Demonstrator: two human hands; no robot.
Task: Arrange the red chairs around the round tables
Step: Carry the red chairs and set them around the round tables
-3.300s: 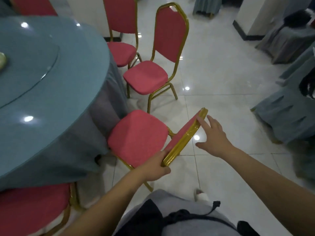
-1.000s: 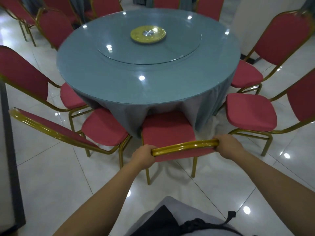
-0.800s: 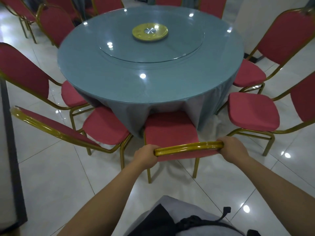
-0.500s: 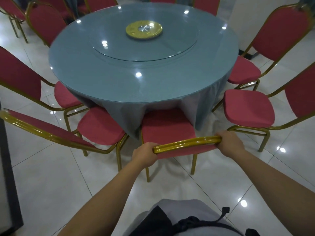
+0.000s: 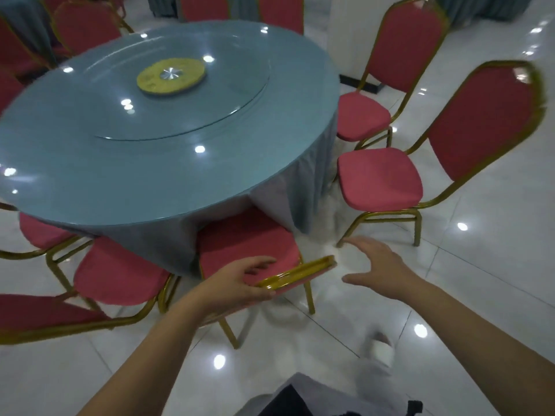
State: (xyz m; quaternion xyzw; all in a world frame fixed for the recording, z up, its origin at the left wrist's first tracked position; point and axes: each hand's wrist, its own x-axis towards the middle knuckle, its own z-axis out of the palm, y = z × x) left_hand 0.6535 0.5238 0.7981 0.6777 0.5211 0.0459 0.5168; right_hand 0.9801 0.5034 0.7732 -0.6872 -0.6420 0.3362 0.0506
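Observation:
A red chair with a gold frame stands tucked under the round table (image 5: 150, 163), its seat (image 5: 246, 238) partly beneath the blue-grey cloth. The gold top rail (image 5: 303, 271) of its back lies just in front of me. My left hand (image 5: 237, 283) is at the rail's left end, which sits between the thumb and the straightened fingers. My right hand (image 5: 381, 271) hovers clear of the rail's right end with its fingers spread and nothing in it.
More red chairs ring the table: one right of mine (image 5: 380, 178), another behind it (image 5: 362, 115), two on the left (image 5: 117, 274). A gold disc (image 5: 171, 75) sits on the glass turntable. My white shoe (image 5: 380, 349) is on the glossy tiles. A white pillar (image 5: 348, 34) stands behind.
Both hands gripped the chair's top rail before. Now my right hand has come off it and opened, my left hand's fingers have straightened, and the view has swung to the right.

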